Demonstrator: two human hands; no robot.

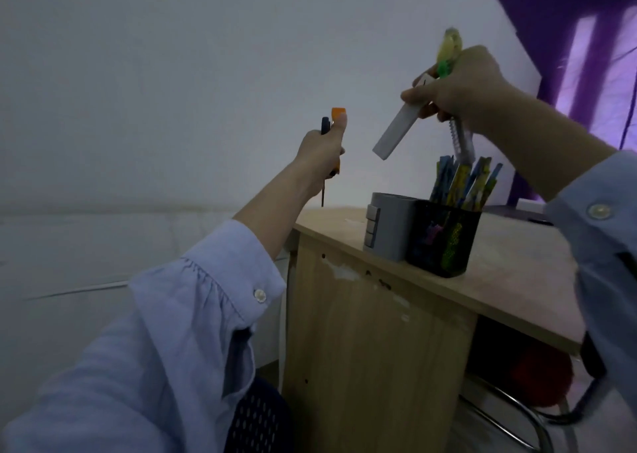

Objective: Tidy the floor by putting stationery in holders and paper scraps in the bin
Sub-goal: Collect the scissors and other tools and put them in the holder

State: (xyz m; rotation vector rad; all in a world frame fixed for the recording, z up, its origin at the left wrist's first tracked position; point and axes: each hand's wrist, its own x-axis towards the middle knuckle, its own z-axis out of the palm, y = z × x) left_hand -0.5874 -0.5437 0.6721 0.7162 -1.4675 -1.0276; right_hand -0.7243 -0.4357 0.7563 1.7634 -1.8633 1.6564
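Right hand (462, 90) grips ruler (394, 132) (tilted) above holder (393, 235); left hand (320, 152), pens (338, 112).

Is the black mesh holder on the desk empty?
No, the black mesh holder has several coloured pens standing upright in it, their tops poking above the rim.

The left hand (322, 149) wraps an orange-capped thing (338, 113) and a dark pen (325, 125). Their middles are buried in the fist, only the ends poke out. Over in the right hand (462, 87), the yellow-green thing (448, 47) on top is smeared with blur, no telling what it is. Fingers cover the upper ends of the white strip (393, 132) and the toothed clear strip (460, 139). Under the desk (517, 263), a red shape (541, 380) sits in shadow, unreadable. The right sleeve (606, 246) runs off the side edge. A dark dotted shape (258, 421) is cut off at the bottom.
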